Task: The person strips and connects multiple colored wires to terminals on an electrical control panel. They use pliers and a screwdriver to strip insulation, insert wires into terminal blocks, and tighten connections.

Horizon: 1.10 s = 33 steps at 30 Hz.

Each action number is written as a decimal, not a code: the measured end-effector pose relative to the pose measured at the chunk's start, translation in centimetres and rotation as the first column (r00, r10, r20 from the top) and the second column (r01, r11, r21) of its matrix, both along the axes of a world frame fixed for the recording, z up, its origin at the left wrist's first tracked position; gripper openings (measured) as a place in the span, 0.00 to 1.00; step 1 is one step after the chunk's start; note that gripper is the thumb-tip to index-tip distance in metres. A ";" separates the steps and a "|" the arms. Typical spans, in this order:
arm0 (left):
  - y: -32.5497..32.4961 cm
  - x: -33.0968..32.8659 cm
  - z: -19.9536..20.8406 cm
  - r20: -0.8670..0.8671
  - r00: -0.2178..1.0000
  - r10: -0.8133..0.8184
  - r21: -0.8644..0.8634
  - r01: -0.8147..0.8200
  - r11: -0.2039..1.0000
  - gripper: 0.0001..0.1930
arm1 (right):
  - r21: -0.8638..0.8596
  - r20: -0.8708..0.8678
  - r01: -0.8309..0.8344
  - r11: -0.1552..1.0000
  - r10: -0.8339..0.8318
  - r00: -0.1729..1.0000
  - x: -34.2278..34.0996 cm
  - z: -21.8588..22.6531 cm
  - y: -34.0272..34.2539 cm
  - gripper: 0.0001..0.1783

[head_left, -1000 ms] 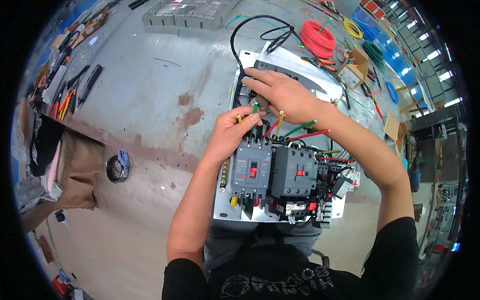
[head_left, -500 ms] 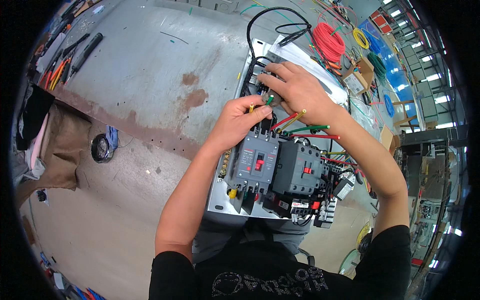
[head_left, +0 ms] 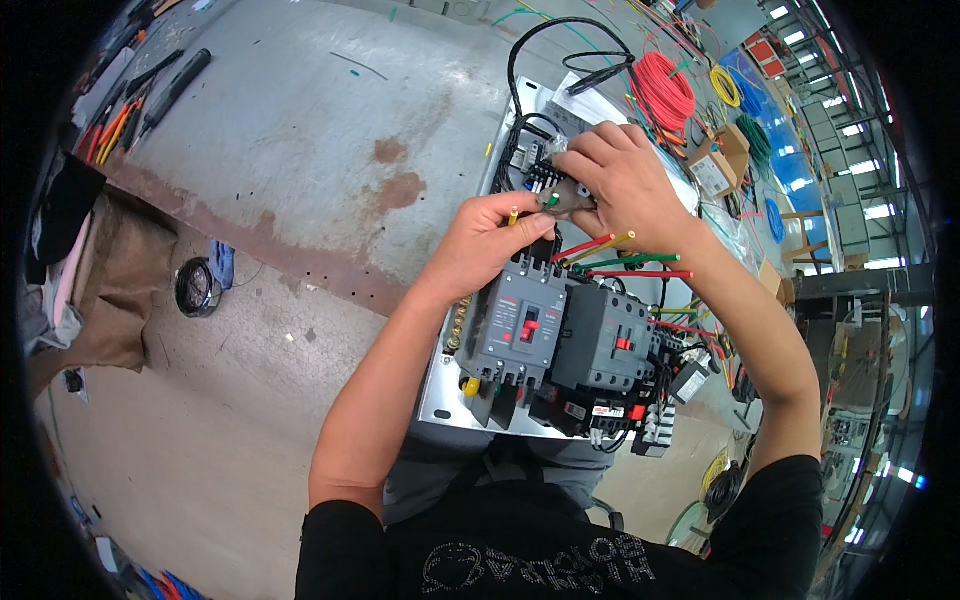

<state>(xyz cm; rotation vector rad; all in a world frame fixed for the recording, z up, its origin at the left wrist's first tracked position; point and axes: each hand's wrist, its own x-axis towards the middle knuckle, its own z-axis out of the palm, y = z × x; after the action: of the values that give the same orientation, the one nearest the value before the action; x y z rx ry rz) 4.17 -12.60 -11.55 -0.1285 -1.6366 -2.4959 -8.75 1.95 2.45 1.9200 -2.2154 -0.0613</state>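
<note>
Left hand (head_left: 492, 240) pinches a slender, round green wire (head_left: 554, 201); curled right hand's (head_left: 632, 190) grip, cannot tell.

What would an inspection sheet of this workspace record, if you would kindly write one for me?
Surface: grey metal tabletop with reddish-brown stains.
Work items: silver metal mounting plate carrying a grey rectangular breaker with a red toggle and a second grey block-shaped device.
Clutter: long black-handled tool, thin dark wire scrap, open brown cardboard box.
Hands: left hand at a short green wire end; right hand at a small grey object; grips partly hidden.
Cables: looped black cable, coiled red wire; long green wire jutting beside the breaker.
Surroundings: pale floor with a black coil near a blue cloth.
</note>
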 end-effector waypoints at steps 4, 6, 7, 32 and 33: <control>0.0 0.0 -0.1 -0.001 1.000 -0.004 -0.002 0.004 1.000 0.11 | -0.065 -0.077 -0.124 0.990 0.119 0.990 -0.3 0.0 -0.3 0.16; 0.0 0.0 -0.2 -0.001 1.000 -0.003 -0.007 0.003 1.000 0.11 | 0.002 -0.019 -0.081 0.997 0.081 0.997 -0.7 -0.4 -0.2 0.15; 0.0 0.0 -0.2 -0.001 1.000 -0.003 -0.010 0.003 1.000 0.11 | 0.036 0.008 -0.060 0.998 0.060 0.998 -0.8 -0.6 -0.1 0.14; 0.6 -1.4 1.2 0.025 0.987 0.161 -0.198 -0.153 0.968 0.09 | 0.596 0.133 0.345 0.725 -0.513 0.848 4.1 8.3 -0.5 0.38; 0.5 -1.4 1.1 0.036 0.985 0.170 -0.165 -0.162 0.973 0.08 | 0.660 0.104 0.364 0.657 -0.560 0.822 4.6 8.8 -1.8 0.38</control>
<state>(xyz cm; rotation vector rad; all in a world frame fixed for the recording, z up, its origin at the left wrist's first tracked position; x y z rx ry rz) 2.76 -12.06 -10.44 0.0513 -1.7888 -2.2600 -4.11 0.19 11.22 1.5939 -3.1701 -0.7115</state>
